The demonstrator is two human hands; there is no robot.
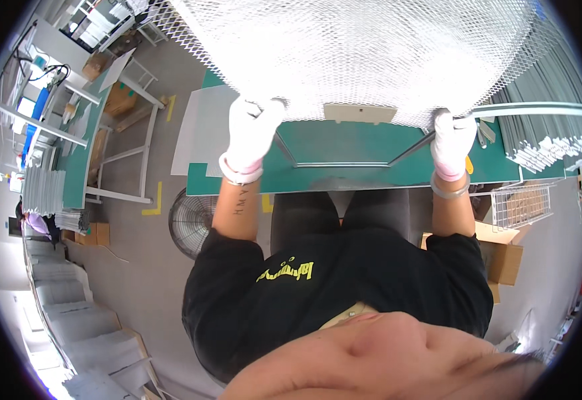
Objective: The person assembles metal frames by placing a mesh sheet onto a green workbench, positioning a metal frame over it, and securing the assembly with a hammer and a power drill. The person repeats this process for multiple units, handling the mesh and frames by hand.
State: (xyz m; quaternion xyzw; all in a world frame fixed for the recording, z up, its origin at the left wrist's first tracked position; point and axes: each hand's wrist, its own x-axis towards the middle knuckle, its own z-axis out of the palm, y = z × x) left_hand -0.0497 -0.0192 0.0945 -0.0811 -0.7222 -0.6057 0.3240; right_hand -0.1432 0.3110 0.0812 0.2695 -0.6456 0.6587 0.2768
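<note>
A large white expanded-mesh sheet (pixel 371 50), glaring bright in its middle, is raised over the far side of a green-topped table (pixel 344 143). My left hand (pixel 251 130), in a white glove, is closed on the sheet's near left edge. Toward the near right corner my right hand (pixel 452 141), gloved as well, closes on the same edge. Below the mesh a thin metal frame (pixel 341 165) shows on the table; its right part runs behind or under my right hand. A beige strip (pixel 360 113) with a small hole lies by the mesh's near edge, between my hands.
Long grey-white strips (pixel 547 83) lie in a bundle at the right. Below them are a wire basket (pixel 521 205) and open cardboard boxes (pixel 506 262). A floor fan (pixel 191 223) stands under the table's left end. Another green table (pixel 77 167) is farther left.
</note>
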